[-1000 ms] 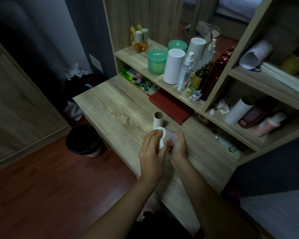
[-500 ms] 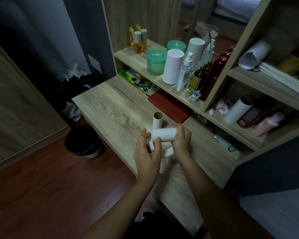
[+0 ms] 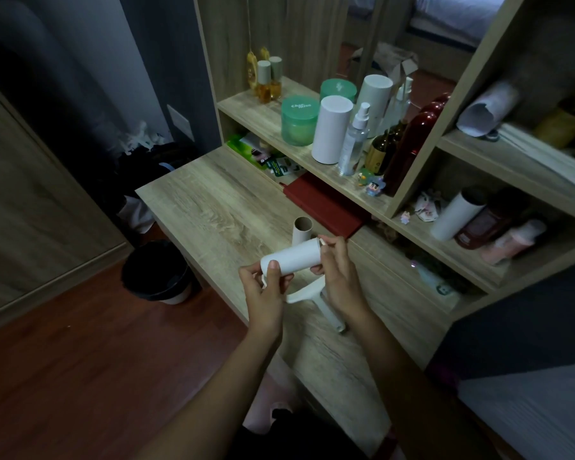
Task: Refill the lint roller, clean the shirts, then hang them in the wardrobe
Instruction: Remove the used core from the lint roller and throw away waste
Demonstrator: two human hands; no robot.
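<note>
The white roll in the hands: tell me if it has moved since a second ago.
Yes. The white roll has turned from end-on to lying sideways, stretched out in front of the standing cardboard tube, which stayed put.

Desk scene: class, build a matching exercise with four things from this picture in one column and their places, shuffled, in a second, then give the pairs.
Things
1. white roll
2. cardboard tube
3. bin
4. green jar

Places
A. on the floor beside the desk
B. on the shelf
C. held between left hand and right hand
D. upright on the desk

Pairs: 1-C, 2-D, 3-A, 4-B
</note>
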